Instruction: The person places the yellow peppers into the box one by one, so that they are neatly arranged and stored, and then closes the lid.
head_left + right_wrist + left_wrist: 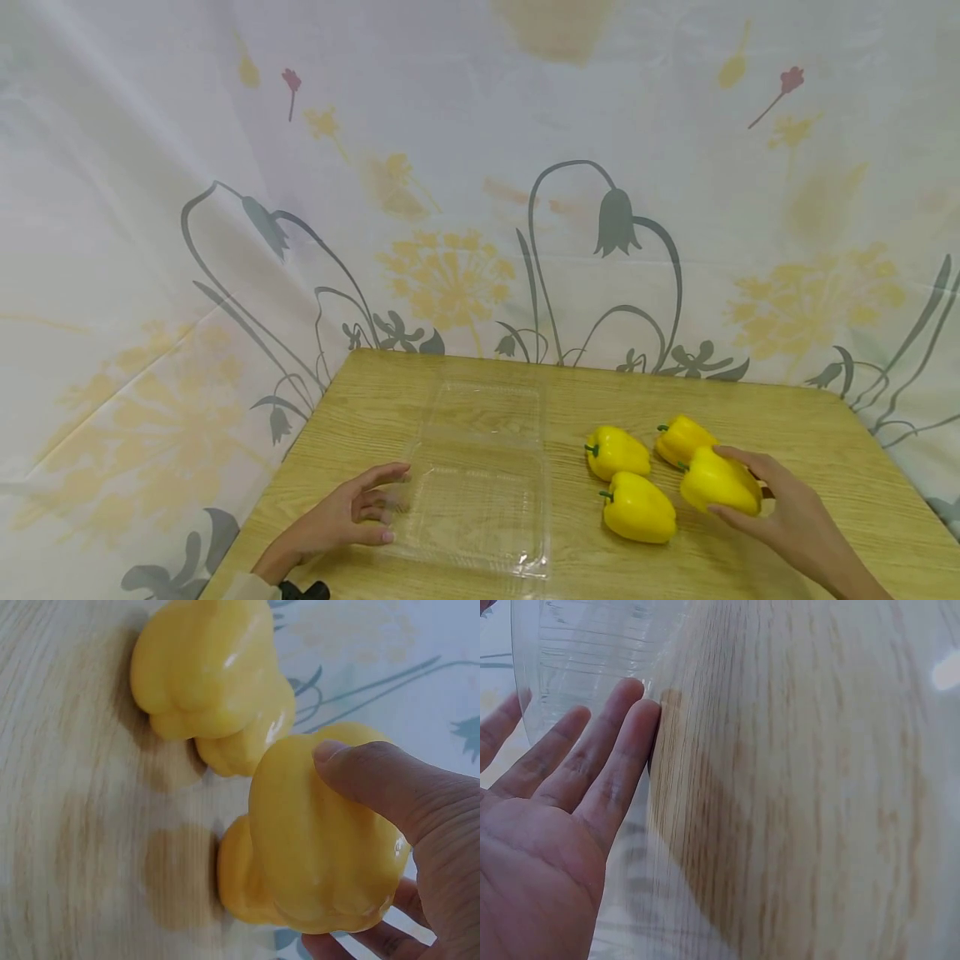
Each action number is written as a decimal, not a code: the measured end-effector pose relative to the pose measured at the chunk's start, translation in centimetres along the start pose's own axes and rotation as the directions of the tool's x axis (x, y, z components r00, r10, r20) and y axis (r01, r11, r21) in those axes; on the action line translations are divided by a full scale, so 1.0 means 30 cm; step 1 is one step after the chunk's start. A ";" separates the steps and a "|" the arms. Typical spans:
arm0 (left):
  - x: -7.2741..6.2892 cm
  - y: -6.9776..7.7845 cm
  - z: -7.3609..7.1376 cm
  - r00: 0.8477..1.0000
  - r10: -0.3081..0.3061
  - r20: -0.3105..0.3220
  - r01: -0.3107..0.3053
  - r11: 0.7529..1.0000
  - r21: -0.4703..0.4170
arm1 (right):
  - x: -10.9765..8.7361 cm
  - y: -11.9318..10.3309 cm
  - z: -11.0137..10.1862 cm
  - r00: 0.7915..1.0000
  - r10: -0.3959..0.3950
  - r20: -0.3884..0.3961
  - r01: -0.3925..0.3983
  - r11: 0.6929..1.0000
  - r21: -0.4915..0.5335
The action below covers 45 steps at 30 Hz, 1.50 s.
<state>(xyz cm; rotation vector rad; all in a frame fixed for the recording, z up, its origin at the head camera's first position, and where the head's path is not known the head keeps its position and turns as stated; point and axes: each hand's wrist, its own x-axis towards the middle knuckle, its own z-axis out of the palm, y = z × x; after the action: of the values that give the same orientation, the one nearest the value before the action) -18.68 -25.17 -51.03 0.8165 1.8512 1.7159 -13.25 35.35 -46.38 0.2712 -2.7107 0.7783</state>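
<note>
My right hand grips a yellow bell pepper between thumb and fingers, its green stem pointing left. In the right wrist view the held pepper shows its lobed end, with the thumb across its side. Three more yellow peppers lie on the table: one in front, one behind it and one at the back, partly covered by the held one. My left hand has its fingers loosely extended at the left edge of an unfolded clear plastic clamshell box. In the left wrist view the fingertips overlap the box's ribbed wall.
The box's lid lies folded back toward the rear of the wood-grain table. A pale curtain printed with flowers hangs behind and to the left of the table. A dark band sits at the left wrist.
</note>
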 end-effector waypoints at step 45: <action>0.007 -0.003 -0.011 1.000 -0.024 0.020 0.024 1.000 -0.003 | 0.153 -0.195 0.092 0.992 -0.122 0.029 0.119 0.989 0.089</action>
<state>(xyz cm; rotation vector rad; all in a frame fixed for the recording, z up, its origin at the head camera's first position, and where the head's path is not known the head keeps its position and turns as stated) -19.06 -25.25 -51.08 0.8039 1.8375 1.6897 -16.66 28.53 -44.19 0.4682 -2.6671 0.8645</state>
